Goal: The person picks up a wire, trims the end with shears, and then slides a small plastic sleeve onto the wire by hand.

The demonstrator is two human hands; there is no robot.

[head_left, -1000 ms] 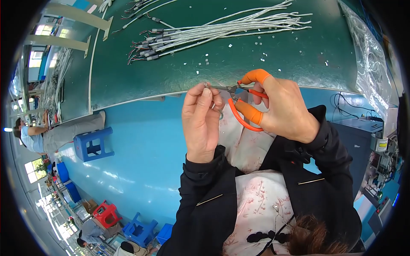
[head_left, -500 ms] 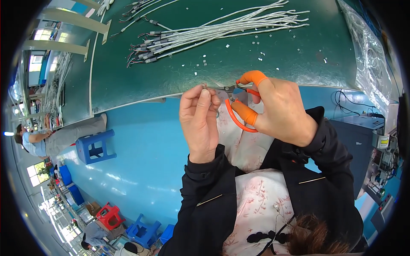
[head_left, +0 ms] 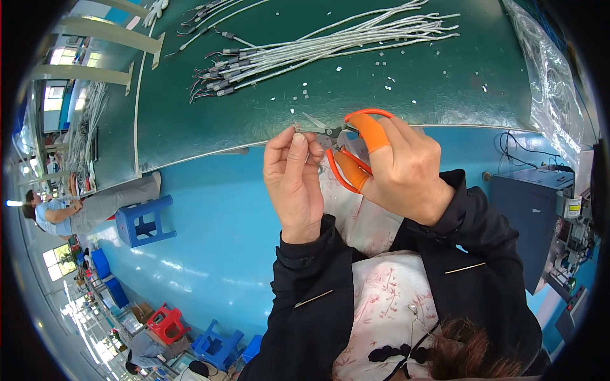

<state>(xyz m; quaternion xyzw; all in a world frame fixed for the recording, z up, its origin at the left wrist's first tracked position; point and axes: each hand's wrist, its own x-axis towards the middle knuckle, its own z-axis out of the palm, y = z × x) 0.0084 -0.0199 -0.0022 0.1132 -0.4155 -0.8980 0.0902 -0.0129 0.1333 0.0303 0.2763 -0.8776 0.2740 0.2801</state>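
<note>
At the table's near edge, my right hand point(head_left: 410, 166) holds a pair of scissors point(head_left: 333, 132) with orange handles. Orange covers sit on its thumb and forefinger. The blades are spread apart and point left, one of them reaching my left fingertips. My left hand point(head_left: 294, 184) is closed, thumb against forefinger, around something tiny point(head_left: 297, 127) that I cannot make out. Beyond both hands, a bundle of silvery-white cables point(head_left: 330, 49) lies on the green table point(head_left: 222, 124), with dark sleeves and thin stripped wires at the left ends.
Small white scraps point(head_left: 305, 92) are scattered over the table. Clear plastic bags point(head_left: 546, 82) lie at its right end, and more cables point(head_left: 232, 13) at the far left. A dark cabinet point(head_left: 524, 209) stands to the right. Blue stool point(head_left: 143, 221) and seated person point(head_left: 57, 213) are at left.
The scissors' blades have spread apart and the handles have opened. My right hand has shifted slightly left, and my left hand a little left too, its pinch unchanged.
</note>
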